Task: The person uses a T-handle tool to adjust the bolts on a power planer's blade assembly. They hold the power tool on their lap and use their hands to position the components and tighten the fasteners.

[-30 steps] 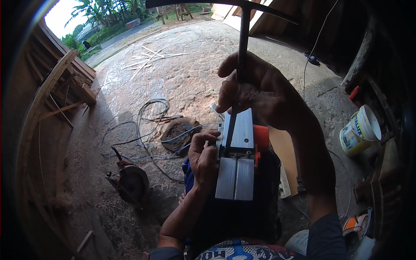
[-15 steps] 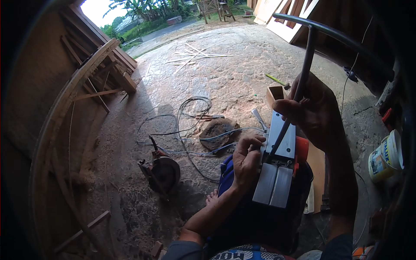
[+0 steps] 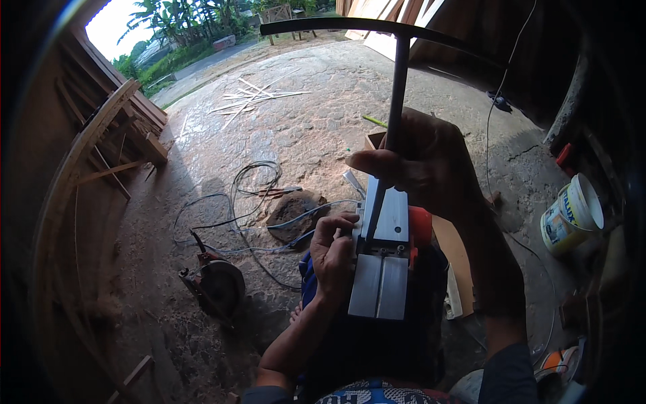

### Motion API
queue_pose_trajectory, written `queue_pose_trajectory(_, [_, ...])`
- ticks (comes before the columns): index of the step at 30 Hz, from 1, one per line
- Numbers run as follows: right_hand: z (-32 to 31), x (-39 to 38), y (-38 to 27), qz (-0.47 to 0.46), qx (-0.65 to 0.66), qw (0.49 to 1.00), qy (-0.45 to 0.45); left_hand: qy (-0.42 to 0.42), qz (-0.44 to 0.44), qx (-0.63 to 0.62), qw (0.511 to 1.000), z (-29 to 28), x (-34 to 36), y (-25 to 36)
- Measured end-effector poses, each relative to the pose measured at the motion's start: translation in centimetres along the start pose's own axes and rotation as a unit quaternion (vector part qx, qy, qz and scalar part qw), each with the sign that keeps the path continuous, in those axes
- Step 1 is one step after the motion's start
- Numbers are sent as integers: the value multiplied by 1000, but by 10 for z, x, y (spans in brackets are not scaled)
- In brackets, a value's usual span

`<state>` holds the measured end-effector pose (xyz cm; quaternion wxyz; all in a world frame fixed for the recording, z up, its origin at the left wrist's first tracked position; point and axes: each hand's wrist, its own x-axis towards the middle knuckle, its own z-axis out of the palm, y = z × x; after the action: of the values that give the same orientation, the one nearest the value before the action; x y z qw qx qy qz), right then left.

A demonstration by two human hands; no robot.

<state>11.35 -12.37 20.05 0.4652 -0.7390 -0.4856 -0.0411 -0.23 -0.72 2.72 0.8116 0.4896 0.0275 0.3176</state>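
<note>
An electric hand planer [image 3: 393,209] with a red body rests across my lap, its grey metal sole facing up. Its cutter slot lies between the two sole plates. My left hand [image 3: 331,252] is closed on the planer's left side, beside the slot. A dark T-handle wrench [image 3: 398,81] stands almost upright, its lower end down at the left part of the slot. The exact bolt it meets is too small to see. Below the wrench's crossbar, my right hand [image 3: 434,165] is closed around the stem.
A circular saw [image 3: 219,286] stands on the floor at left, near looped cables [image 3: 235,195] and a round dark block [image 3: 295,214]. Thin wood strips [image 3: 259,94] lie farther off. At right is a white bucket [image 3: 572,212]. Timber [image 3: 145,148] leans at the left wall.
My view has swung to the right, so the scene sits farther left. The wrench has turned and stands more upright, its crossbar reaching farther left. Both hands keep their holds.
</note>
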Motion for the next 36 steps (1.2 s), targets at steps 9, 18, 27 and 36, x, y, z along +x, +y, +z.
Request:
queue_pose_trajectory(9, [-13, -6, -8, 39, 244, 960, -133, -6, 3, 10, 1000, -3, 1, -4])
queue_pose_trajectory(18, [-4, -3, -10, 40, -1, 998, -58, -1, 3, 7, 1000, 0, 1, -2])
queue_pose_trajectory(27, [1, -8, -1, 19, 225, 971, -84, -1, 6, 12, 1000, -2, 1, -2])
queue_pose_trajectory(36, [-53, -19, -12, 79, 218, 972, -33, 1, 8, 14, 1000, 2, 1, 0])
